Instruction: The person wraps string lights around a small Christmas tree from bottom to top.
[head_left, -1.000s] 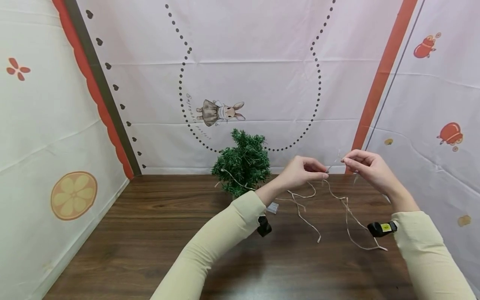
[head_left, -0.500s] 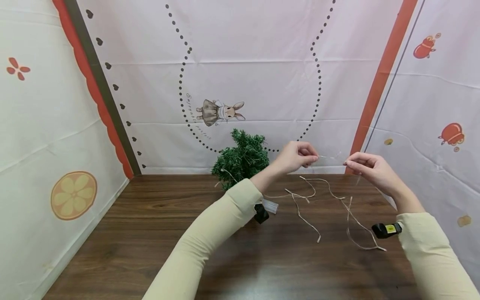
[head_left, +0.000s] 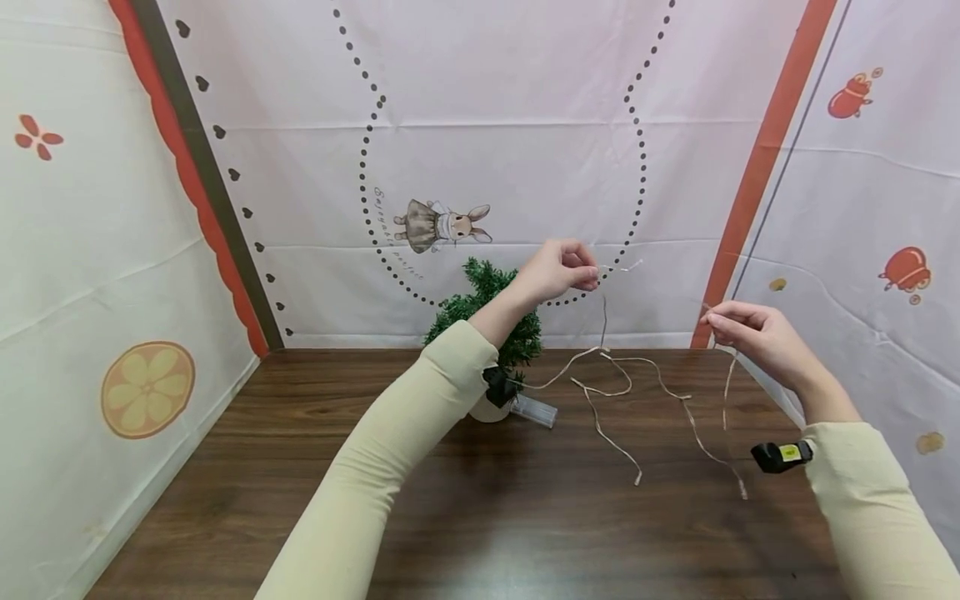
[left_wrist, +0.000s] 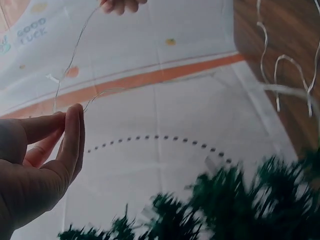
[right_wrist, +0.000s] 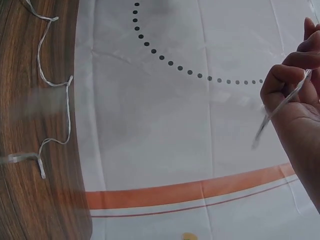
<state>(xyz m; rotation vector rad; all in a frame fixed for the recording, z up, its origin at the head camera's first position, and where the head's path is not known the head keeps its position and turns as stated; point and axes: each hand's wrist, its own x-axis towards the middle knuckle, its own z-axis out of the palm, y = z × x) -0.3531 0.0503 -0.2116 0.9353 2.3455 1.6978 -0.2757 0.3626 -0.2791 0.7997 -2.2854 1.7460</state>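
Note:
The left hand, raised beside the top of a small green tree, pinches a thin clear wire between thumb and fingertips. In the left wrist view the wire runs from the left hand up to the other hand. The right hand pinches another stretch of the wire at the far right; a loose end hangs below it. In the right wrist view a strand crosses the right hand's palm. More wire lies loosely bent on the table.
A clear box lies on the wooden table beside the tree's pale base. Printed cloth stands behind the table and on both sides. Wire covers part of the table's right half.
The left hand has moved left and up, towards the tree, with the wire. The right hand has shifted slightly right. Some wire has lifted off the table at the right.

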